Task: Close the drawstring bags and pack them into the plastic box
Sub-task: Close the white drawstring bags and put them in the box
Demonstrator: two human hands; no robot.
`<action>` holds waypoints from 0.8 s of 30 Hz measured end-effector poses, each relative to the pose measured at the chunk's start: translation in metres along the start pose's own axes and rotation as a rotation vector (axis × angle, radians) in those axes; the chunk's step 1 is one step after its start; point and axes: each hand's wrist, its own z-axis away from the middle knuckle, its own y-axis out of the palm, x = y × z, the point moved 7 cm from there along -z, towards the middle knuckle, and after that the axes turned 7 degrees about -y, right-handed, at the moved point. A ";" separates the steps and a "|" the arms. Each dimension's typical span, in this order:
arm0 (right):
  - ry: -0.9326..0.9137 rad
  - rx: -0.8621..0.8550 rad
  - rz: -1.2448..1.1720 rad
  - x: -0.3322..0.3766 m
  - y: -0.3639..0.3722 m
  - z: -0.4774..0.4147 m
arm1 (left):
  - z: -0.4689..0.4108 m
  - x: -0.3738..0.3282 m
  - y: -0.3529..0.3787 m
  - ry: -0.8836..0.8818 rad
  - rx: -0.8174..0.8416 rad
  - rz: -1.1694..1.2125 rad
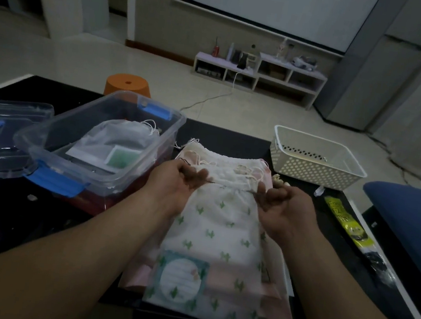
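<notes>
One bag (124, 134) already lies in the plastic box (179, 121) at ten o'clock; my left hand (174, 185) and right hand (284, 209) each pinch the cactus bag (221, 230) at its mouth, centre, pink bags (135, 278) beneath it unpacked

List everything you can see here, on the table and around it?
cactus bag: one, white with green cacti, on top of the pile
pile: several bags, pink and white, mid table
box: one, clear with blue latches, left of the pile, open
packed bag: one, white, inside the box
lid: one, clear and blue, far left
basket: one, white, right
packet: one, yellow, right edge
stool: one, orange, on the floor behind the box
shelf: one, white, by the wall
table: one, black
left hand: pinches the cactus bag's top
right hand: same, other side
</notes>
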 end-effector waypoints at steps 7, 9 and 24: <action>-0.113 -0.077 0.168 0.004 -0.011 0.001 | 0.001 -0.006 0.009 0.219 -0.061 -0.369; -0.198 -0.013 0.334 0.010 0.000 0.006 | 0.009 -0.006 0.026 0.360 -0.019 -0.710; -0.649 0.414 1.048 0.019 0.063 0.022 | 0.025 0.031 0.066 0.125 0.345 -0.846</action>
